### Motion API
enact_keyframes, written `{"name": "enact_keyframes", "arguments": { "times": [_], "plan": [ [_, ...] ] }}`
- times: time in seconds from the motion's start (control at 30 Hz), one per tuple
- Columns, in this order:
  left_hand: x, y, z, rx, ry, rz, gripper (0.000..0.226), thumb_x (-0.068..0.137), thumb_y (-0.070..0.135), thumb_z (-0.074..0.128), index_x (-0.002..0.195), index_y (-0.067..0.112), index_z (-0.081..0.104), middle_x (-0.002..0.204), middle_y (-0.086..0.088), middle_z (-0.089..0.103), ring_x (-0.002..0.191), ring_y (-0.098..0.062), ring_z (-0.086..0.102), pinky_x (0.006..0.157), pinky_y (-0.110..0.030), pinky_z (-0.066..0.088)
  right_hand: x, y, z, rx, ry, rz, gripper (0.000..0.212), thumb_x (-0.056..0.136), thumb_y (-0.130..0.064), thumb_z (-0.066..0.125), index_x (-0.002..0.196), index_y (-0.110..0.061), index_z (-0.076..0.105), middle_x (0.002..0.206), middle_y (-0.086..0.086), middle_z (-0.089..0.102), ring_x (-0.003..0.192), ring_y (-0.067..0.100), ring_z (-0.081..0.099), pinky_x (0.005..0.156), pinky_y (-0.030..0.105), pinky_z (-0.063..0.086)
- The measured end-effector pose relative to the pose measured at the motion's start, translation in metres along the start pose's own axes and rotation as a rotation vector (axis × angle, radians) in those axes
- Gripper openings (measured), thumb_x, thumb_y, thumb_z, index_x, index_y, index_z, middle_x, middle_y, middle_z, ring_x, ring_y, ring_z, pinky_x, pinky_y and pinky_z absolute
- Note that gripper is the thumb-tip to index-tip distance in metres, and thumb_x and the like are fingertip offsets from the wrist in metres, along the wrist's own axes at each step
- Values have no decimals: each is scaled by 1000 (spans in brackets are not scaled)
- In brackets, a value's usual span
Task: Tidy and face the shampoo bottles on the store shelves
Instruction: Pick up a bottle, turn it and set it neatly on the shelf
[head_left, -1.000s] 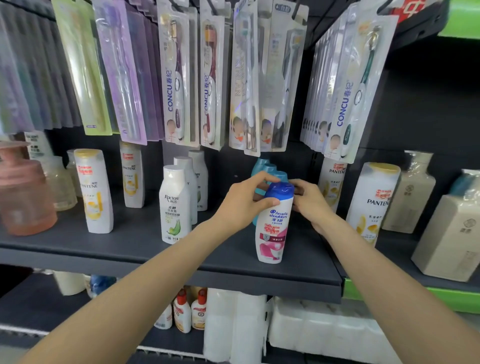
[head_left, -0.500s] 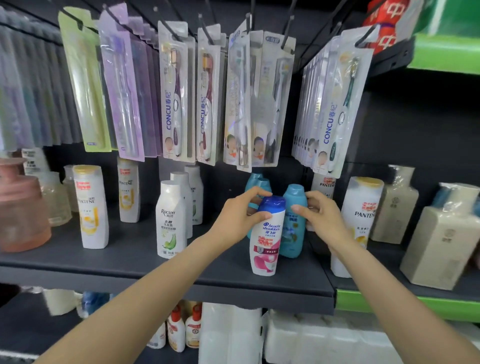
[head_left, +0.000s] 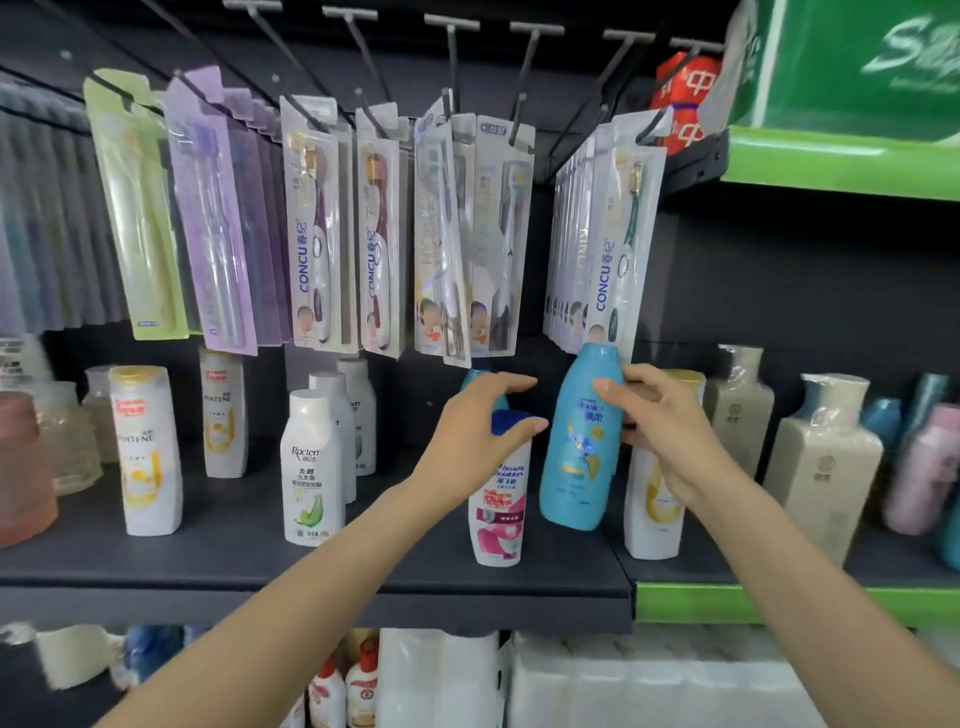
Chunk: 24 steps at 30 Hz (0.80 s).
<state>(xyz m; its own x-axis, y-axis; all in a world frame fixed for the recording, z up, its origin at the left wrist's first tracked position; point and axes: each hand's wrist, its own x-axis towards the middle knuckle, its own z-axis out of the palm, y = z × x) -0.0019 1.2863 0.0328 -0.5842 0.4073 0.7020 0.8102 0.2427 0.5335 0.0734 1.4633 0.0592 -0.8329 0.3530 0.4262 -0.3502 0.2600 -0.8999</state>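
Shampoo bottle of glossy blue plastic (head_left: 579, 447) stands tilted at the dark shelf's (head_left: 311, 571) front, gripped at the shoulder by the right hand (head_left: 660, 431). It looks rigid, light and slick; its waist offers the best hold. Left hand (head_left: 478, 436) cups the white, blue-capped bottle (head_left: 498, 499) loosely from above.

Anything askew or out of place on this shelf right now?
Yes: the blue bottle in the right hand leans left and seems lifted off the shelf, beside the upright Head & Shoulders bottle under the left hand. No spills or damage visible.
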Motion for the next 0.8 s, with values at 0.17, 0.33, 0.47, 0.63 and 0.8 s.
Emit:
{"name": "enact_keyframes", "arguments": {
  "times": [0.17, 0.33, 0.47, 0.63, 0.8],
  "plan": [
    [0, 12, 0, -48, -95, -36, 48, 82, 35, 68, 126, 22, 55, 118, 14, 55, 105, 3, 51, 86, -4, 40, -1, -6, 1, 178, 5, 88, 22, 88, -24, 63, 106, -10, 63, 100, 6, 70, 85, 16, 70, 71, 30, 56],
    [-4, 12, -18, -146, -244, -114, 42, 77, 40, 71, 115, 23, 62, 103, 10, 69, 90, 2, 64, 80, -19, 54, -1, -10, 12, 395, 4, 155, 14, 90, -24, 59, 97, -12, 64, 90, 1, 71, 77, 11, 70, 61, 22, 56],
    [-9, 6, -38, -90, -245, -132, 44, 77, 35, 73, 116, 22, 59, 101, 8, 70, 88, 0, 67, 75, -19, 55, -2, -10, 24, 490, -39, 133, 21, 92, -20, 58, 107, -7, 63, 102, 7, 71, 90, 16, 71, 73, 28, 59],
    [-18, 0, -52, 170, -61, -38, 48, 77, 30, 74, 121, 24, 55, 96, 13, 63, 80, 8, 59, 66, -3, 43, 0, -18, 41, 336, -56, 125, 31, 91, -24, 60, 116, -5, 59, 107, 14, 67, 95, 20, 68, 76, 27, 58],
    [-23, -2, -62, 302, 34, 25, 51, 77, 28, 74, 124, 29, 54, 98, 12, 60, 81, 3, 53, 69, -1, 38, 2, -30, 59, 436, -59, 182, 19, 88, -25, 64, 100, -11, 59, 104, 15, 66, 93, 22, 68, 77, 31, 59]
  ]
}}
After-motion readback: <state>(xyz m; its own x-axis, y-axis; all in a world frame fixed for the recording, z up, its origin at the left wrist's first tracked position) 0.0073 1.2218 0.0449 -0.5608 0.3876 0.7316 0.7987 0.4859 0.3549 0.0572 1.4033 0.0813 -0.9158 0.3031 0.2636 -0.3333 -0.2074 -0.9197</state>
